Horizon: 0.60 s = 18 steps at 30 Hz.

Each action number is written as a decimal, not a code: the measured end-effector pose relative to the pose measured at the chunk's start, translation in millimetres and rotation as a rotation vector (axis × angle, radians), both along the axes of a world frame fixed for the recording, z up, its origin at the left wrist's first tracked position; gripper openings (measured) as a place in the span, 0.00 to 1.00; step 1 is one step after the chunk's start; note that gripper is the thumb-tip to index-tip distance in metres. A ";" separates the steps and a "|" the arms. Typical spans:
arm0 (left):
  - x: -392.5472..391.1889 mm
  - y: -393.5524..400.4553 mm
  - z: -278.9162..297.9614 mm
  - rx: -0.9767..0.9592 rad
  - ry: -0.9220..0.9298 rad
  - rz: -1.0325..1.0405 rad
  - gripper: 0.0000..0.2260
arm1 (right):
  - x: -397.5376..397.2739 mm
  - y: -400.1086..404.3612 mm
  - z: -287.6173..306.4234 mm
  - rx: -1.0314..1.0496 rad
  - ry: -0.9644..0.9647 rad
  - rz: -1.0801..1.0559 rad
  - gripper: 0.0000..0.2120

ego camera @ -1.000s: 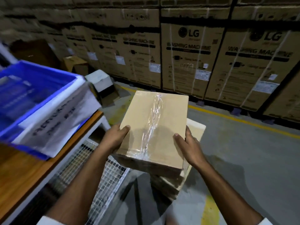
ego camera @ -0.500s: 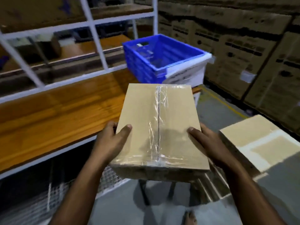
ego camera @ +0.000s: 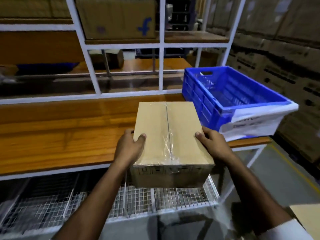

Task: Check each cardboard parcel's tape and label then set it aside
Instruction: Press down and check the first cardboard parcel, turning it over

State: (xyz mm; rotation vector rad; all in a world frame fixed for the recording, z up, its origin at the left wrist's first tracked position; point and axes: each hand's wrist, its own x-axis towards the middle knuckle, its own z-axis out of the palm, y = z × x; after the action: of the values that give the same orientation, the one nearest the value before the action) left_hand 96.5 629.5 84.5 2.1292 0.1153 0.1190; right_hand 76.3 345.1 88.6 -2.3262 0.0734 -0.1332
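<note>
From the head camera, the person holds one cardboard parcel (ego camera: 170,135) out in front with both hands, over the near edge of the wooden worktop (ego camera: 60,135). Its far half is over the wood and its near end overhangs the wire-mesh rack (ego camera: 86,205) below; whether its base already rests on the worktop cannot be told.

The left hand (ego camera: 129,148) clasps the parcel's left side with the thumb lying on the top face near the corner and the other fingers hidden underneath or behind. The right hand (ego camera: 213,145) mirrors it on the right side, thumb on top, fingers wrapped down the flank. Gripping at the sides like this leaves the top face open to view, which suits an inspection.

A strip of clear tape (ego camera: 168,134) runs along the centre seam of the top and folds over the near edge, where it looks wrinkled but stuck down. The near side face carries small dark printed marks, too blurred to read. No shipping label shows on the faces visible here, so it is probably on a hidden side, and the parcel would likely need turning to find it.

A blue crate (ego camera: 230,101) stands on the right end of the worktop, just beside the parcel's far right corner; it looks empty and has a white printed sheet (ego camera: 256,123) draped over its near corner. Behind the worktop rises a white shelving frame (ego camera: 162,49) holding a large carton (ego camera: 117,18). The corner of another box (ego camera: 306,215) shows at the lower right.
</note>
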 end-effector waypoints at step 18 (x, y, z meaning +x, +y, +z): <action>154.0 -40.9 3.6 0.441 0.021 0.186 0.24 | 181.5 -32.0 18.0 -0.432 0.044 0.136 0.25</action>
State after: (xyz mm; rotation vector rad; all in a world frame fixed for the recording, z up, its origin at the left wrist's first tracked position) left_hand 250.6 588.6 88.0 2.5567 0.3251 0.2508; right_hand 257.8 313.1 106.7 -2.7559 -0.1015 -0.0303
